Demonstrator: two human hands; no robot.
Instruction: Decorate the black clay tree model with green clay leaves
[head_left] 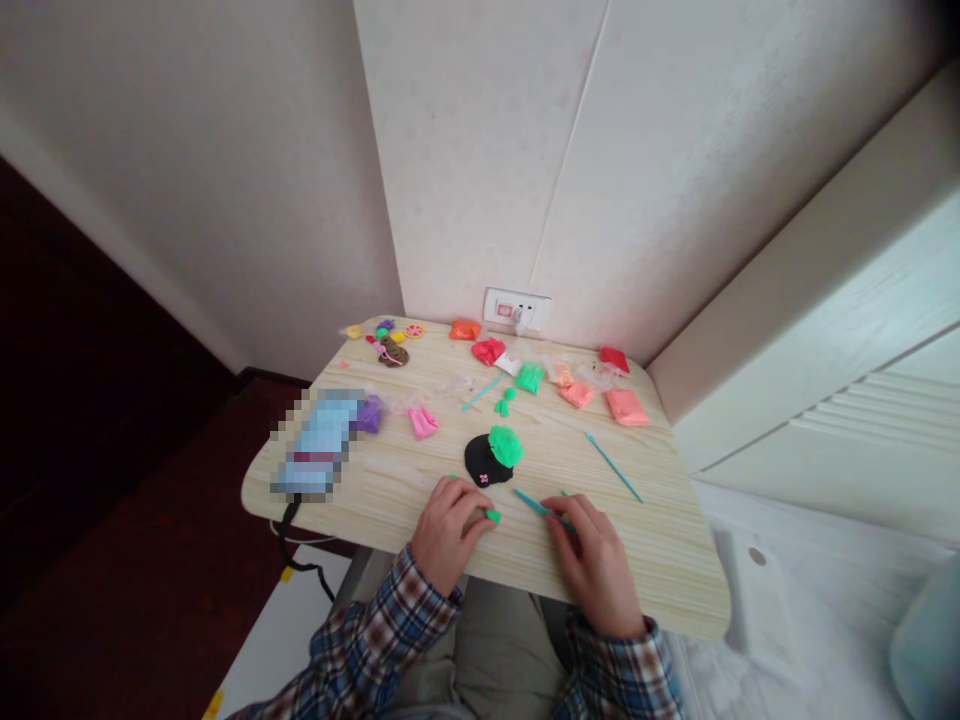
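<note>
Nearest are your plaid sleeves point(390, 620), either side of your lap point(491, 640). Your right hand point(598, 560) grips a teal modelling tool point(529, 501); your left hand point(446, 530) touches a green clay piece point(493, 516), whether pinching it I can't tell. Beyond your hands, a black clay disc point(477, 460) on the tabletop point(660, 570) bears a crinkled green mound point(505, 446) and tiny pink flower point(484, 479).
</note>
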